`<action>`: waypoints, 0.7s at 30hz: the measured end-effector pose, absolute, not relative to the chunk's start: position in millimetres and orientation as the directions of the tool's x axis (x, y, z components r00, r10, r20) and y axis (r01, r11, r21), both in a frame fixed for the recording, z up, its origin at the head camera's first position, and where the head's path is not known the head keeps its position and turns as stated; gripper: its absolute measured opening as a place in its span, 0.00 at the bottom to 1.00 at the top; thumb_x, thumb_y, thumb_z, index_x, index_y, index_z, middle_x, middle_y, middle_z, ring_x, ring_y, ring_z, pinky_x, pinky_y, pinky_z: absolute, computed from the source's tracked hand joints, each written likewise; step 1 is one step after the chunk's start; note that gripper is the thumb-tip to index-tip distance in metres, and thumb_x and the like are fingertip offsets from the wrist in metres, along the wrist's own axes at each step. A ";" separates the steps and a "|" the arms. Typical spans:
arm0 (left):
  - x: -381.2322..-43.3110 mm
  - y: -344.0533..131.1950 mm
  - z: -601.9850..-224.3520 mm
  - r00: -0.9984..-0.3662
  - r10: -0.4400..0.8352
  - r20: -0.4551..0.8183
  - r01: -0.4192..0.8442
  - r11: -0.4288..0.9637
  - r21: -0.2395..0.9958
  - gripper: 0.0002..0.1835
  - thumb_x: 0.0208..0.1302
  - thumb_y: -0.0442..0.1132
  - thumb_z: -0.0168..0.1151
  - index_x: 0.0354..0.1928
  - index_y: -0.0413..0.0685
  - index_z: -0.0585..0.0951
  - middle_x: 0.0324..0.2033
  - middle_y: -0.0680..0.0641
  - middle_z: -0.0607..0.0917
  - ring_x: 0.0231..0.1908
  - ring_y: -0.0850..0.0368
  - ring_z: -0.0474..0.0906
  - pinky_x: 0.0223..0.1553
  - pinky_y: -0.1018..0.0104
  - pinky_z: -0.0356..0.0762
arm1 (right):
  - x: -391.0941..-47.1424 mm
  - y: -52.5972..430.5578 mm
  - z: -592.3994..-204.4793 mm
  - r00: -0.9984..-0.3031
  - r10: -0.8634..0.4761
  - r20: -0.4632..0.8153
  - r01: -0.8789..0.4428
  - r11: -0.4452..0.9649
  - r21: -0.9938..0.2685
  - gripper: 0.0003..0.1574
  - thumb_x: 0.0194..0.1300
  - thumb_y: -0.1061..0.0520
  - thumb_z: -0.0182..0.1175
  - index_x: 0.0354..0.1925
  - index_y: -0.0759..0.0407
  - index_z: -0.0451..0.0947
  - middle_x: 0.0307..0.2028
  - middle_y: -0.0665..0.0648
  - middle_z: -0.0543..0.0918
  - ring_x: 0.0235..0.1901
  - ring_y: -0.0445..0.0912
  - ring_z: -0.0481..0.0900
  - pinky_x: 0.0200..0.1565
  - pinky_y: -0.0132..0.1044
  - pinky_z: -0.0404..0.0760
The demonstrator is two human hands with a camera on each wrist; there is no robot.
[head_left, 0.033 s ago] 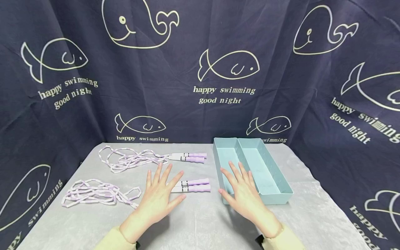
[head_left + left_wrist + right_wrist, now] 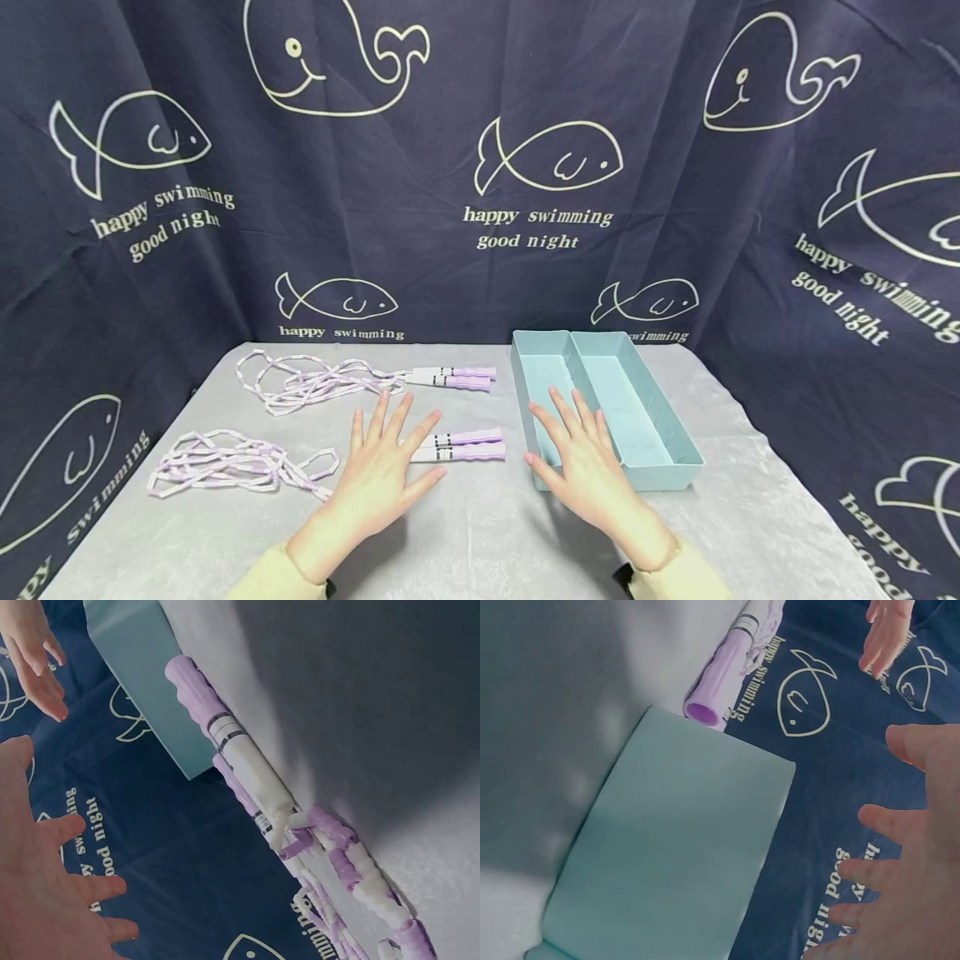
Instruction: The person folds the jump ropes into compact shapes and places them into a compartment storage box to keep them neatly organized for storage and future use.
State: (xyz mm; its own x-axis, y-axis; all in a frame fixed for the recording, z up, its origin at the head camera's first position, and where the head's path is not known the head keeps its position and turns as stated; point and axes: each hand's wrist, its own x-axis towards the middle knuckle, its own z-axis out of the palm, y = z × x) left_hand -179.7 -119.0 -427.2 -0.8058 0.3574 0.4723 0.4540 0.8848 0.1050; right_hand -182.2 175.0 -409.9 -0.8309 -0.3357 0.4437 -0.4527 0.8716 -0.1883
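Note:
My left hand (image 2: 378, 483) hovers with spread fingers above the near beaded jump rope (image 2: 225, 467), covering the part where its cord meets the purple-and-white handles (image 2: 478, 451). Behind it lies a second jump rope (image 2: 322, 385) of the same kind, its handles (image 2: 468, 382) side by side and pointing right. The left wrist view shows a purple grip (image 2: 196, 690) and beads below that hand, apart from it. My right hand (image 2: 592, 479), fingers also spread, is over the near left part of a pale teal two-compartment box (image 2: 663, 477). Neither hand holds anything.
A grey cloth (image 2: 465, 533) covers the table. Dark blue curtains (image 2: 420, 208) with fish and whale drawings enclose its back and sides. The box stands right of the rope handles, and a divider (image 2: 592, 392) runs along its length.

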 end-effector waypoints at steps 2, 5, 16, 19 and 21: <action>-180.8 -118.9 -426.4 -0.805 0.360 0.471 0.455 0.885 0.101 0.36 0.59 0.68 0.51 0.69 0.67 0.63 0.71 0.43 0.56 0.72 0.39 0.40 0.63 0.31 0.36 | -184.1 175.3 -410.8 -0.820 -0.339 0.461 -0.461 0.868 -0.183 0.38 0.59 0.39 0.60 0.66 0.46 0.64 0.71 0.58 0.58 0.71 0.61 0.46 0.62 0.69 0.48; -184.0 -117.8 -424.2 -0.801 0.372 0.469 0.464 0.881 0.094 0.37 0.57 0.66 0.55 0.69 0.66 0.63 0.71 0.43 0.57 0.71 0.38 0.43 0.63 0.30 0.38 | -188.6 175.9 -411.9 -0.793 -0.345 0.502 -0.481 0.860 -0.169 0.39 0.57 0.41 0.62 0.65 0.48 0.66 0.69 0.59 0.60 0.70 0.62 0.50 0.61 0.69 0.50; -208.0 -110.6 -423.2 -0.739 0.469 0.485 0.530 0.848 -0.012 0.43 0.50 0.63 0.63 0.68 0.57 0.64 0.63 0.40 0.67 0.63 0.37 0.61 0.62 0.35 0.51 | -209.5 165.5 -408.3 -0.716 -0.422 0.556 -0.557 0.825 -0.091 0.37 0.51 0.47 0.65 0.60 0.51 0.69 0.65 0.61 0.66 0.64 0.61 0.61 0.59 0.61 0.63; -216.3 -108.5 -427.9 -0.732 0.498 0.465 0.541 0.840 -0.048 0.43 0.49 0.61 0.63 0.67 0.54 0.65 0.60 0.39 0.69 0.60 0.38 0.64 0.61 0.37 0.56 | -214.4 159.2 -410.2 -0.693 -0.453 0.561 -0.574 0.818 -0.049 0.36 0.51 0.47 0.64 0.59 0.51 0.69 0.62 0.61 0.68 0.62 0.60 0.64 0.55 0.60 0.67; -222.3 -106.7 -431.1 -0.730 0.515 0.449 0.547 0.835 -0.068 0.42 0.50 0.60 0.63 0.67 0.54 0.65 0.58 0.39 0.71 0.59 0.39 0.65 0.60 0.39 0.58 | -218.4 154.9 -411.8 -0.677 -0.473 0.564 -0.582 0.813 -0.017 0.36 0.50 0.47 0.63 0.59 0.52 0.69 0.61 0.61 0.69 0.60 0.60 0.66 0.53 0.59 0.69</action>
